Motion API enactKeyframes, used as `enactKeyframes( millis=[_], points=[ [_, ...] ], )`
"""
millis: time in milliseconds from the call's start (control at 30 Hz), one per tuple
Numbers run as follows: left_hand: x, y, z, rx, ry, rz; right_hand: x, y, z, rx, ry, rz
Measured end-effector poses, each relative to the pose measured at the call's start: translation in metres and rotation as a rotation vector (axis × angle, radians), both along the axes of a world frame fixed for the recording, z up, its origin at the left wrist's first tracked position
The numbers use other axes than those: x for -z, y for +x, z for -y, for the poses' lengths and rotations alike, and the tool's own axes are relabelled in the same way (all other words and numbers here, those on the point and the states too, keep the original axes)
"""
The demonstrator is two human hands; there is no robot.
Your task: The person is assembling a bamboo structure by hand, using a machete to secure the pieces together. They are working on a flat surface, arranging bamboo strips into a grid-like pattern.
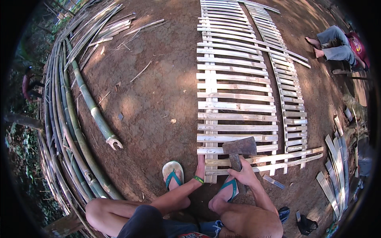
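Observation:
My right hand (245, 174) is closed round the short handle of an axe (240, 146), whose broad dark head lies over the near slats of a bamboo panel (237, 116). The panel is a long ladder of pale split slats across lengthwise rails. At its near left edge, my left hand (201, 163) is seen edge-on, gripping the end of a bamboo slat (214, 162); its fingertips are mostly hidden. Two longer slats cross the near end and reach right onto a second, narrower slatted panel (293, 115).
Green bamboo poles (75, 131) lie along the left, with one cut pole (94, 109) nearer. Split strips (335, 174) are piled at the right. A seated person (337, 45) is at the upper right; another person (29, 85) is at the far left. My sandalled feet flank the panel's near end.

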State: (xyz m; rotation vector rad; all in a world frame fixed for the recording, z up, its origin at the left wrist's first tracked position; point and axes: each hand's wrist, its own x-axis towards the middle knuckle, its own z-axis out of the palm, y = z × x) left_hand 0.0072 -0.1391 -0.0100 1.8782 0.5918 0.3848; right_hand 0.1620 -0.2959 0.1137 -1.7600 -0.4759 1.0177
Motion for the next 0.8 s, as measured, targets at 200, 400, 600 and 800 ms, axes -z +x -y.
enactKeyframes(
  millis=[200,400,600,800],
  points=[
    [0.012,0.059,-0.042,0.094,0.165,-0.176,0.002,-0.003,0.002,0.022,0.019,0.014],
    [0.023,0.101,-0.097,0.103,0.446,-0.257,-0.001,-0.003,0.002,0.027,0.032,-0.006],
    [0.039,0.098,-0.093,0.026,0.681,-0.270,-0.020,0.000,-0.006,0.068,0.017,-0.110],
    [0.047,0.088,-0.075,-0.055,0.817,-0.305,-0.003,-0.001,0.002,0.013,-0.012,-0.036]
  ],
)
